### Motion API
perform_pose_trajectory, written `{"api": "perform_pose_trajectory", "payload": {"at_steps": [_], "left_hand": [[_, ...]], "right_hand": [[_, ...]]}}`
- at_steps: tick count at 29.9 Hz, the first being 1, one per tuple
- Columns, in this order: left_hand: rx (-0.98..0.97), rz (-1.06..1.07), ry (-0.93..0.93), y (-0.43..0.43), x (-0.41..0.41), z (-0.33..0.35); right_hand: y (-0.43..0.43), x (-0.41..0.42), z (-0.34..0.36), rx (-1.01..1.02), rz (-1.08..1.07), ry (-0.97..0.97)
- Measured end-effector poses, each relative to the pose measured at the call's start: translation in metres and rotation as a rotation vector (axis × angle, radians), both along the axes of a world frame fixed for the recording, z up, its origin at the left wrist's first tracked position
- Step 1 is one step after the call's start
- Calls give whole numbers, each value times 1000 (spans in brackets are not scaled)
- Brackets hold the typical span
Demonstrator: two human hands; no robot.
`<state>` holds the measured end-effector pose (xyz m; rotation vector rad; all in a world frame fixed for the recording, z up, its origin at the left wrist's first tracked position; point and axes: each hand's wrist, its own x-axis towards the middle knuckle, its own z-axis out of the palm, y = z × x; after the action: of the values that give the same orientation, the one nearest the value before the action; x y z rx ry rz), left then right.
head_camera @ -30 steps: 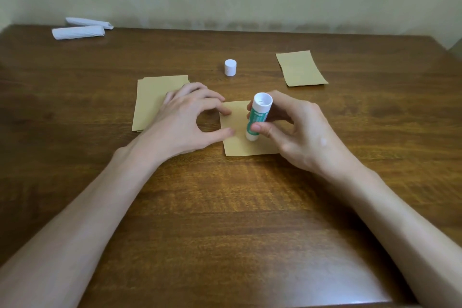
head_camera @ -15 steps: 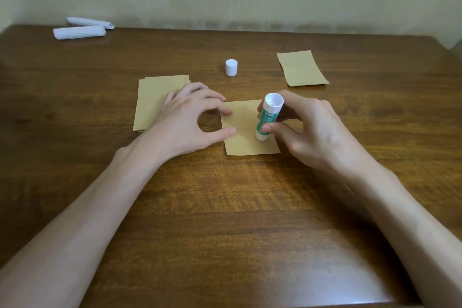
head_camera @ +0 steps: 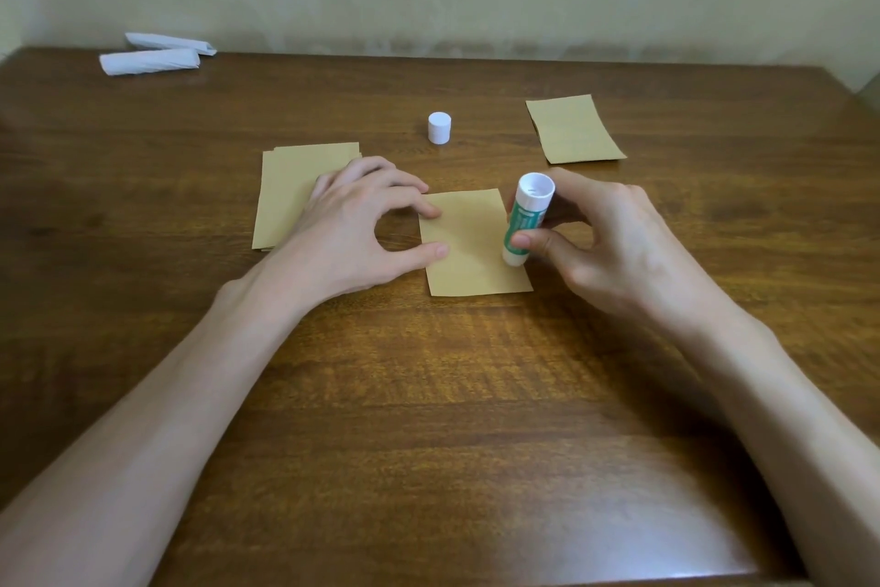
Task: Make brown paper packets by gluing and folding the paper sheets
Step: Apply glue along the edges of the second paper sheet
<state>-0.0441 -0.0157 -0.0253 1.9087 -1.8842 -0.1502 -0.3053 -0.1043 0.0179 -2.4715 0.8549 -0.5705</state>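
A small brown paper sheet (head_camera: 471, 243) lies flat on the wooden table (head_camera: 428, 396). My left hand (head_camera: 352, 229) presses its left edge with the thumb and index fingertips, fingers arched. My right hand (head_camera: 605, 239) grips a green-and-white glue stick (head_camera: 526, 220), held tip down on the sheet's right edge. A stack of brown sheets (head_camera: 290, 196) lies to the left, partly under my left hand. The glue stick's white cap (head_camera: 439, 127) stands beyond the sheet.
A folded brown packet (head_camera: 574, 129) lies at the back right. Two white paper rolls (head_camera: 152, 55) rest at the far left corner by the wall. The table's right edge runs close to the packet.
My right hand has slid the glue stick rightward across the sheet to its right edge. My left hand has stayed on the left edge.
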Motion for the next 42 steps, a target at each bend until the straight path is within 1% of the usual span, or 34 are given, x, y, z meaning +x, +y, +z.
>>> {"api": "perform_pose_trajectory", "payload": {"at_steps": [2,6,8,12,15,19,25,32,37,42], "left_hand": [[-1,0,-1,0,0,0],[-6,-4,2,0,0,0],[-5,-2,0,0,0,0],[-7,-7,-8,0,0,0],[-21,0,-11,-1,-1,0],[-38,2,-13,-1,-1,-1],[0,7,-15,-1,-2,1],[-4,5,-13,-1,-2,2],[0,5,-10,0,-2,1],[-7,5,0,1,-1,1]], "right_hand": [[-2,-2,0,61,2,-67],[-4,-5,3,126,-16,-348],[-2,-2,1,132,-2,-385],[4,10,-12,143,87,-273],[6,15,-18,140,106,-196],[7,16,-16,149,106,-173],[7,13,-11,120,109,-82],[13,11,-2,-20,56,-111],[11,6,-2,-37,66,-81],[3,-1,2,7,75,-47]]}}
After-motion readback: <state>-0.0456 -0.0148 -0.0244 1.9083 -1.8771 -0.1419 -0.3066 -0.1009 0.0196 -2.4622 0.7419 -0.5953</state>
